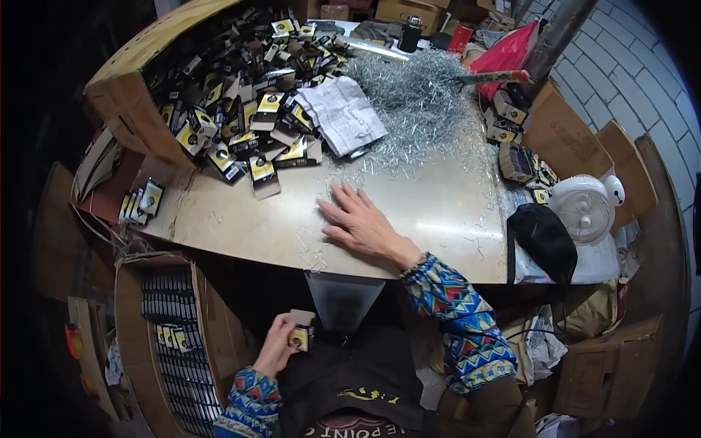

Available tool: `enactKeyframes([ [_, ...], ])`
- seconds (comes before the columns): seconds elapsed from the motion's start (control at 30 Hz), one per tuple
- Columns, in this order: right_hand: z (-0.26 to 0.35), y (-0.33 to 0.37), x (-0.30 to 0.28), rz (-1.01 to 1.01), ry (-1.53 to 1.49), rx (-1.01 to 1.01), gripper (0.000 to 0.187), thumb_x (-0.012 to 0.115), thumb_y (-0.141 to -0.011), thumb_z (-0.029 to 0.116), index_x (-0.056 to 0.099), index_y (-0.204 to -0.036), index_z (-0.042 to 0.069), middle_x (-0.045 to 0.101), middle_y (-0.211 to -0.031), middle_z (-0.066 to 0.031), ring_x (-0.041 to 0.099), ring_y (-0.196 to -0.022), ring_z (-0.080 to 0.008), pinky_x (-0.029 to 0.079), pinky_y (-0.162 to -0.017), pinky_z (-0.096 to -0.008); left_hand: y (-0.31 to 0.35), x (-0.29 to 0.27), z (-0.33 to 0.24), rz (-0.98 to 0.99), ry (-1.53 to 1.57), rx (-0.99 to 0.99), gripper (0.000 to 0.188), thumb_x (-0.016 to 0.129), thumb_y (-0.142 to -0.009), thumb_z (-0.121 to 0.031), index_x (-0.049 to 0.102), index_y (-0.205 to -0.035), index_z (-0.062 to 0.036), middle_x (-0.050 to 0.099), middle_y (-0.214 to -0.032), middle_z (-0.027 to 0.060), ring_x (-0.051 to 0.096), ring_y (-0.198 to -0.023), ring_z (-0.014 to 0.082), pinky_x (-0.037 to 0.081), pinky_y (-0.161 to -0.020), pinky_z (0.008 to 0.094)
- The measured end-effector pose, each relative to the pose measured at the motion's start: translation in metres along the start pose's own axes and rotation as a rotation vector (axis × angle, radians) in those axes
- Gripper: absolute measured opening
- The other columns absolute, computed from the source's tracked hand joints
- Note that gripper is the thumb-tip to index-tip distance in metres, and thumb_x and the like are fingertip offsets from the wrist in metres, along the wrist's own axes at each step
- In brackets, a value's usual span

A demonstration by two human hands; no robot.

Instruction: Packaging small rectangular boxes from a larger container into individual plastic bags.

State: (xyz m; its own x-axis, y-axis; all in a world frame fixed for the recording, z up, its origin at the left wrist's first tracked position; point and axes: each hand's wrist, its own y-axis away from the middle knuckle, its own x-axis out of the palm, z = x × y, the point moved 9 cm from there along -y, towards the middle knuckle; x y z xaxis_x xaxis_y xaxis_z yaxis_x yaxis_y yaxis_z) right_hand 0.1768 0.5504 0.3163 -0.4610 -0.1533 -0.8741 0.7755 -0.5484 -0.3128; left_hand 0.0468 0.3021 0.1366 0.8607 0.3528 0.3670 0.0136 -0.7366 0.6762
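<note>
Fingertips of our right hand (363, 223) lie flat, released, among loose staples (420, 102); left hand (276, 347) grasps a small packet (301, 332), its front half hidden.

A person sits at a big wooden table (241, 226). The right hand (361, 223) lies flat on the table, fingers spread, touching some thin metal bits scattered there. Behind that hand, farther across the table, is a big shiny heap of metal clips (420, 102). A crumpled white paper (343, 113) lies on the table just left of the heap. Left of the paper, a pile of small black and yellow cards (241, 95) spills from a tipped cardboard box (128, 102). The left hand (276, 347) is below the table edge, holding one small card pack (301, 332). Down left of the table stands a box of packed cards (171, 350). At the table's right end sit a white fan (584, 208) and a black cloth (544, 237).
</note>
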Motion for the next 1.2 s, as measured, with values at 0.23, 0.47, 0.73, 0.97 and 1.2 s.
enactKeyframes([
  [0.23, 0.054, 0.028, 0.031, -0.062, 0.135, 0.142, 0.052, 0.050, -0.099, 0.028, 0.043, -0.134, -0.011, 0.036, -0.144, -0.0329, 0.033, -0.136, -0.0466, 0.029, -0.112, -0.0523, 0.000, 0.054, 0.044, 0.017, -0.142, -0.061, 0.020, 0.064, -0.093, -0.013, 0.057, -0.110, -0.0087, 0.061, -0.096, 0.0024, 0.058, -0.082, 0.0086, 0.045, -0.061, 0.0215],
  [0.47, 0.110, 0.068, -0.005, 0.029, 0.044, 0.159, 0.043, 0.060, -0.092, 0.014, 0.050, -0.123, -0.014, 0.051, -0.129, -0.0325, 0.047, -0.126, -0.0457, 0.043, -0.105, -0.0440, 0.005, 0.067, 0.042, 0.016, 0.134, 0.019, 0.019, 0.062, -0.090, -0.006, 0.055, -0.108, -0.0082, 0.061, -0.095, 0.0014, 0.059, -0.084, 0.0074, 0.046, -0.067, 0.0202],
  [0.73, 0.091, 0.099, 0.004, 0.075, -0.291, 0.232, 0.029, 0.056, -0.077, -0.006, 0.065, -0.104, 0.001, 0.062, -0.100, -0.0143, 0.058, -0.095, -0.0327, 0.049, -0.082, -0.0401, 0.010, 0.076, 0.038, -0.036, -0.737, 0.296, 0.079, 0.083, -0.070, -0.026, 0.033, -0.126, -0.0008, 0.055, -0.113, 0.0250, 0.053, -0.110, 0.0444, 0.044, -0.094, 0.0449],
  [0.97, 0.138, 0.150, 0.076, 0.336, -0.467, 0.105, 0.033, 0.062, -0.083, 0.006, 0.058, -0.114, -0.003, 0.058, -0.114, -0.0189, 0.061, -0.095, -0.0360, 0.052, -0.078, -0.0395, 0.021, 0.074, 0.031, -0.049, -1.032, 0.571, 0.069, 0.078, -0.070, -0.015, 0.037, -0.123, 0.0023, 0.052, -0.108, 0.0226, 0.056, -0.100, 0.0414, 0.048, -0.083, 0.0445],
  [1.2, 0.103, 0.137, 0.043, 0.310, -0.659, 0.368, 0.023, 0.067, -0.088, 0.012, 0.068, -0.108, 0.000, 0.069, -0.097, -0.0174, 0.068, -0.086, -0.0318, 0.054, -0.073, -0.0372, 0.059, 0.079, -0.013, -0.022, -0.998, 0.732, 0.081, 0.080, -0.069, -0.013, 0.036, -0.136, 0.0009, 0.053, -0.110, 0.0206, 0.057, -0.100, 0.0376, 0.048, -0.086, 0.0424],
])
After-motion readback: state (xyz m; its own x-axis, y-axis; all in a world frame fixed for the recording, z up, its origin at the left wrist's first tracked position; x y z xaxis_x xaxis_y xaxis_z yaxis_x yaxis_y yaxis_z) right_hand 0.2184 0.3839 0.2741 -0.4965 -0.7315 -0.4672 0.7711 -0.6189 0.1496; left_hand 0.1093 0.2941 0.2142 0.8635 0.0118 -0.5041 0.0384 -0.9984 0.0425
